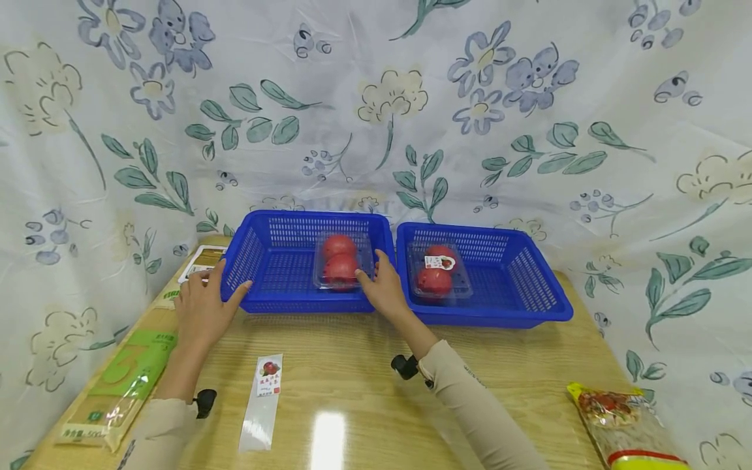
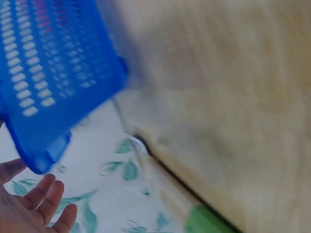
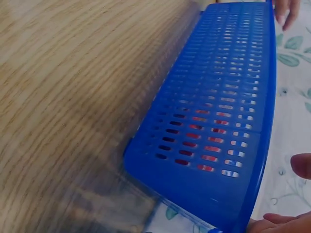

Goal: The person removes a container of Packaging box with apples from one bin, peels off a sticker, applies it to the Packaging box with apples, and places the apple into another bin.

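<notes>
A blue plastic basket (image 1: 305,304) stands at the left of the table's back. In it, toward its right end, lies a clear lidded box with round red fruits (image 1: 341,254). My left hand (image 1: 202,303) is at the basket's left end, fingers spread; the left wrist view shows several fingertips apart from the rim. At the right end is my right hand (image 1: 384,290), thumb over the inside, fingers by the rim; in the right wrist view the thumb stands apart from the rim. Whether those fingers touch the rim is hard to tell.
A second blue basket (image 1: 493,313) on the right holds a clear box of red fruits (image 1: 435,277) with a label. A label strip (image 1: 261,405) lies in front. Green-and-clear packet (image 1: 126,372) at left, yellow-topped food bag (image 1: 623,424) at right. A floral curtain (image 1: 352,130) hangs behind.
</notes>
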The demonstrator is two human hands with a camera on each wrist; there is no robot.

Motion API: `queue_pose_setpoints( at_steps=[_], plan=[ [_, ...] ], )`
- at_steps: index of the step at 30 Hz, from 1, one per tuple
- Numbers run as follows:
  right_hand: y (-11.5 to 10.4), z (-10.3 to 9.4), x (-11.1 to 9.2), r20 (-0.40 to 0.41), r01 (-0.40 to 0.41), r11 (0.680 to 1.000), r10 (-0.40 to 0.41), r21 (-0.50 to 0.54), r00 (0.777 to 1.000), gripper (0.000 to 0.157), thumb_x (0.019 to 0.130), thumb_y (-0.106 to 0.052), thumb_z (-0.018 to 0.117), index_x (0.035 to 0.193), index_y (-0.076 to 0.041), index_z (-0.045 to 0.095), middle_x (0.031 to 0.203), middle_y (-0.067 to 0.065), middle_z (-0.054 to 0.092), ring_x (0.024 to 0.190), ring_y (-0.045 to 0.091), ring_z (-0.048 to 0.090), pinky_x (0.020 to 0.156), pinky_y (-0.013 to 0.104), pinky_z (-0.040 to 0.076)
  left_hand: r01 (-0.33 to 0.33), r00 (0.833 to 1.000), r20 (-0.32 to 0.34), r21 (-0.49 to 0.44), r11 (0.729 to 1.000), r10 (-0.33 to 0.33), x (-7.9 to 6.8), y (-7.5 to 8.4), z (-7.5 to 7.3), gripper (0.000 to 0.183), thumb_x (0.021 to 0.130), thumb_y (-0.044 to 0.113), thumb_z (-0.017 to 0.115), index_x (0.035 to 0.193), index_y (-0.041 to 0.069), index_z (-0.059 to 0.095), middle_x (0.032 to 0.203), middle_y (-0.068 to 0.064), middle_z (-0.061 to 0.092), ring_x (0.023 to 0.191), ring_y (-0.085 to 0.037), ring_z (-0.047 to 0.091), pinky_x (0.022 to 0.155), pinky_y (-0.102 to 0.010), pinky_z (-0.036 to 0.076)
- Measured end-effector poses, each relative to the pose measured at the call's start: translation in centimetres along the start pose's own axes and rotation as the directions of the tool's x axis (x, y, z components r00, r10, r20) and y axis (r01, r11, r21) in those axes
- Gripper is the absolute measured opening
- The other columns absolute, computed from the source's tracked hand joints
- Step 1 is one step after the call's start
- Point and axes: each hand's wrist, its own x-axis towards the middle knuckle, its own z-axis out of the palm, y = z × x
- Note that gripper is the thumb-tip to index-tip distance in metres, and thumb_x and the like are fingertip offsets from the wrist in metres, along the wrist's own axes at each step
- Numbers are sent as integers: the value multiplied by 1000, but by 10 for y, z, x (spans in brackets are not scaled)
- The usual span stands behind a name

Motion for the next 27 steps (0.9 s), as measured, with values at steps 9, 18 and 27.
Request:
queue_pose_setpoints(
  at_steps=[9,18,27],
  plan=[
    [-9,8,4,33,-68,983,75,-171,997,79,97,-28,61,154,8,20,150,34,36,142,44,35,114,56,32,127,976,185,-44,991,-117,0,-26,4,83,100,64,30,159,8,15,132,-42,38,117,-59,41,88,-72,34],
    [-19,9,19,148,-187,952,227,-242,963,88,98,-34,60,155,9,9,152,30,36,142,40,37,114,51,34,163,951,279,-96,982,-130,1,-23,4,80,102,62,25,160,13,0,146,-41,31,131,-62,32,98,-77,28],
    [-16,16,38,165,-239,932,291,-273,942,89,92,-34,65,151,14,20,150,31,39,140,41,39,114,47,35,178,951,280,-155,972,-129,1,-24,8,79,102,62,26,161,17,-1,155,-36,24,136,-61,27,102,-76,25]
  ],
)
